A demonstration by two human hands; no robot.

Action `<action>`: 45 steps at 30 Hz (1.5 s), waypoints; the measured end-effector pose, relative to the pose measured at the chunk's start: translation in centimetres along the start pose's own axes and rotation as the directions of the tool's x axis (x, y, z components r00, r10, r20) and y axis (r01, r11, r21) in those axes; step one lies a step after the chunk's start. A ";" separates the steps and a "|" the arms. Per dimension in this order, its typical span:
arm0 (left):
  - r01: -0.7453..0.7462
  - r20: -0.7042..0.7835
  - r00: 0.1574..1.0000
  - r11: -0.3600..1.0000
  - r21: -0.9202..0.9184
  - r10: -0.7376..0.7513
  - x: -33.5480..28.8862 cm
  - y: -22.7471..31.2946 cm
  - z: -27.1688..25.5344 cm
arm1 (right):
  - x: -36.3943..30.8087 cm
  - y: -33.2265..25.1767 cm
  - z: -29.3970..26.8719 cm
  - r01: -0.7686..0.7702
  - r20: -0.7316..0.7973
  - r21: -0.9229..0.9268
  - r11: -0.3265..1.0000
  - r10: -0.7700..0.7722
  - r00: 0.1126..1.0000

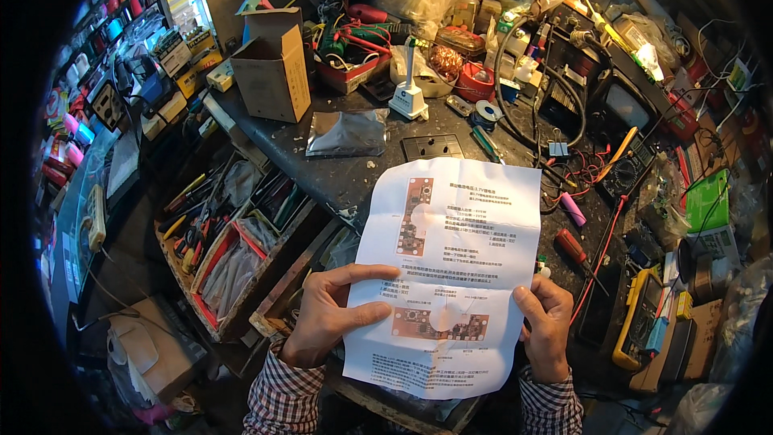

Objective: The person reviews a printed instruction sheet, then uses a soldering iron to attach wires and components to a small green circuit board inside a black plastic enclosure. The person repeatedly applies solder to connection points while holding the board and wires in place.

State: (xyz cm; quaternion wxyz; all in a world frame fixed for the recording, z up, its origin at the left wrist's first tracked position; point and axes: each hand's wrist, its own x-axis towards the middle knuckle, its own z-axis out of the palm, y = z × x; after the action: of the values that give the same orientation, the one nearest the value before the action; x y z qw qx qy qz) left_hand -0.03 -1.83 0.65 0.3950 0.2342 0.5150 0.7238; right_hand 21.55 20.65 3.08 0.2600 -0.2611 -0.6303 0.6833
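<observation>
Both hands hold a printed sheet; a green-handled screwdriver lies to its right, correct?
No: the head view shows the screwdriver is red-handled, not green-handled. It lies right of the printed sheet, held by the left hand and right hand.

The widest open way runs over the bare bench left of the sheet, ahead of the left hand, until the silver bag, box and white stand stand across it. The sheet, spread between both hands, blocks the middle and hides what lies beneath. Past the right hand, only a narrow gap follows the sheet's edge, hemmed in by the pink cylinder, screwdriver and yellow meter, with the black cable looping across farther back.
</observation>
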 end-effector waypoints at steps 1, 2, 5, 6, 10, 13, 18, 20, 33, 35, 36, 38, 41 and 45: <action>-0.003 0.020 1.000 1.000 0.004 0.003 0.0 0.0 -0.2 | 0.0 0.0 0.0 0.004 0.009 0.013 1.000 -0.004 1.000; -0.006 0.040 0.999 1.000 0.007 0.006 0.0 -0.1 -0.3 | 0.0 0.1 0.0 0.007 0.004 0.000 1.000 -0.008 1.000; -0.009 0.043 0.999 1.000 0.013 0.009 0.1 -0.2 -0.4 | 0.0 0.0 0.0 0.013 0.008 -0.003 1.000 -0.013 1.000; -0.014 0.038 0.999 1.000 0.013 0.013 0.1 -0.2 -0.4 | 0.1 0.0 0.0 0.009 0.008 -0.002 1.000 -0.009 1.000; -0.023 0.002 1.000 0.999 0.036 0.023 -0.1 0.2 0.0 | 0.0 -0.3 0.1 0.000 0.005 0.005 1.000 0.000 1.000; 0.003 -0.010 1.000 1.000 0.030 -0.003 -0.1 0.3 0.3 | 0.0 -0.3 0.1 -0.030 -0.007 -0.014 0.999 0.030 1.000; -0.024 -0.002 1.000 0.999 0.028 0.024 0.1 0.2 0.3 | 0.0 -0.1 -0.1 -0.015 0.007 -0.015 1.000 0.015 1.000; -0.031 -0.008 0.999 0.999 0.028 0.031 0.1 0.0 0.3 | 0.0 -0.1 0.0 -0.014 0.009 -0.014 1.000 0.014 1.000; -0.053 -0.001 0.999 0.998 0.041 0.053 0.1 -0.4 -0.1 | 0.1 -0.3 0.1 -0.020 0.000 -0.014 1.000 0.020 1.000; -0.057 0.003 0.998 0.998 0.034 0.057 0.1 -0.5 -0.2 | 0.1 -0.3 0.2 -0.014 -0.004 -0.025 1.000 0.014 1.000; -0.058 0.004 0.998 0.998 0.028 0.058 0.1 -0.5 -0.2 | 0.1 -0.3 0.2 -0.007 0.003 -0.013 1.000 0.007 1.000; -0.056 0.006 0.998 0.998 0.023 0.056 0.1 -0.6 -0.2 | 0.1 -0.2 0.2 -0.009 -0.005 -0.021 1.000 0.009 1.000; -0.049 0.010 0.999 0.999 0.021 0.049 0.1 -0.6 -0.2 | 0.1 -0.1 0.1 -0.006 0.000 -0.017 1.000 0.006 1.000; -0.050 0.012 0.999 0.999 0.020 0.050 0.1 -0.6 -0.2 | 0.1 -0.1 0.0 0.009 0.017 -0.010 1.000 -0.009 1.000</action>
State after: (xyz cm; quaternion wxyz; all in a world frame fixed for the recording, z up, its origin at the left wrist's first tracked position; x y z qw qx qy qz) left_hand -0.04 -1.72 0.01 0.3774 0.2553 0.5141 0.7267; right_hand 21.42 20.72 3.15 0.2564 -0.2536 -0.6373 0.6810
